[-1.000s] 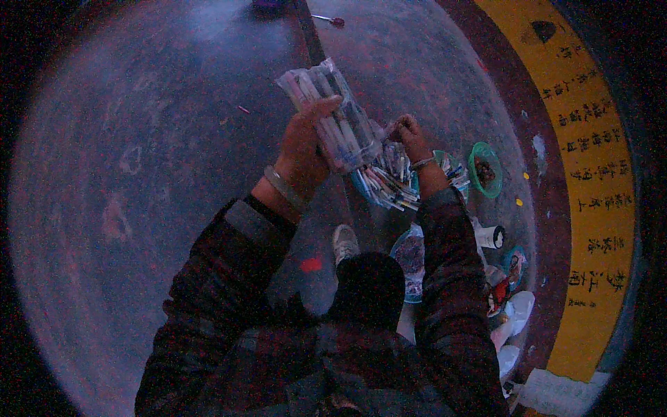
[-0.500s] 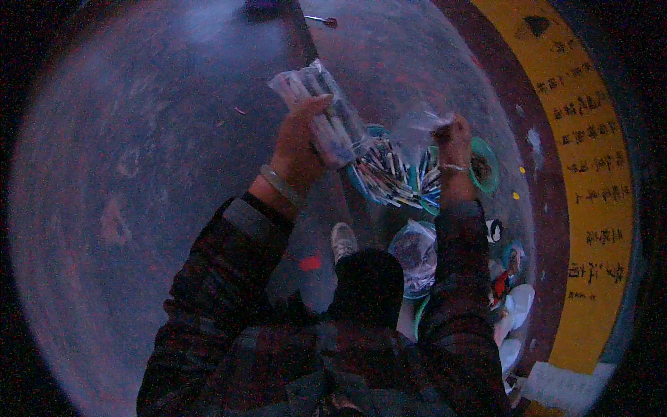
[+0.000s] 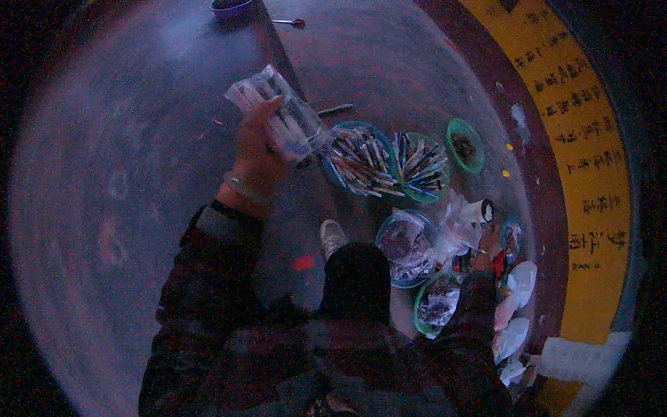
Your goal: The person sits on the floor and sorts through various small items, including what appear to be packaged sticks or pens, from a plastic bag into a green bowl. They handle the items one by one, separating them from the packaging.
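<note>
Shifting from the blue basin to crumpled plastic leaves the clear pack, beside that basin, clasped in the curled left hand alone, the moved right hand too dark to tell whether open or holding.

Right hand blurred, grip hard to judge; purple basin cut by upper edge.

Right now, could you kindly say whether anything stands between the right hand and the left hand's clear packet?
Yes, across the view: crumpled clear plastic by the right hand, then the blue basket of slim sticks, before the packet. Relative heights are unclear.
</note>
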A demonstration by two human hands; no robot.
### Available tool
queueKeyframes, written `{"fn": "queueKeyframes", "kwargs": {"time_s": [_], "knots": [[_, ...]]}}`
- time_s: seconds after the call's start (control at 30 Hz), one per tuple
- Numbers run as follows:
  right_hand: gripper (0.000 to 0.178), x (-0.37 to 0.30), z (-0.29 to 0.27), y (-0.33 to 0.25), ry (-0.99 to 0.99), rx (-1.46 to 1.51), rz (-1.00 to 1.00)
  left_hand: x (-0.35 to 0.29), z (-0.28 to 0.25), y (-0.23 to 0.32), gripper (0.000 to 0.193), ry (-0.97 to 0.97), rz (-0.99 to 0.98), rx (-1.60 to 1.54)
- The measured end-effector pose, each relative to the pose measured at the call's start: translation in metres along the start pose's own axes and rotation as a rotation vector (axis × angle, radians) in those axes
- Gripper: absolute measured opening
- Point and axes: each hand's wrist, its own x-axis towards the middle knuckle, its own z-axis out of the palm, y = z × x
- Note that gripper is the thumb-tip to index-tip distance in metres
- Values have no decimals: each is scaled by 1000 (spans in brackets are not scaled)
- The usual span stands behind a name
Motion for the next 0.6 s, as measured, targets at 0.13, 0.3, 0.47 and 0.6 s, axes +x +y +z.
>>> {"fn": "queueKeyframes", "kwargs": {"time_s": [0.13, 0.3, 0.47, 0.6], "knots": [[23, -4, -23, 17, 39, -627, -45, -4, 9, 24, 21, 13, -164, -356], [23, -65, 68, -52, -66, -740, -806, 8, -2, 12, 20, 217, -207, -291], [25, -162, 241, -107, -586, -537, -1390, 24, -7, -10, 19, 198, -227, -311], [36, -245, 336, -121, -1003, -713, -1529, 35, -23, -26, 19, 207, -247, -322]]}}
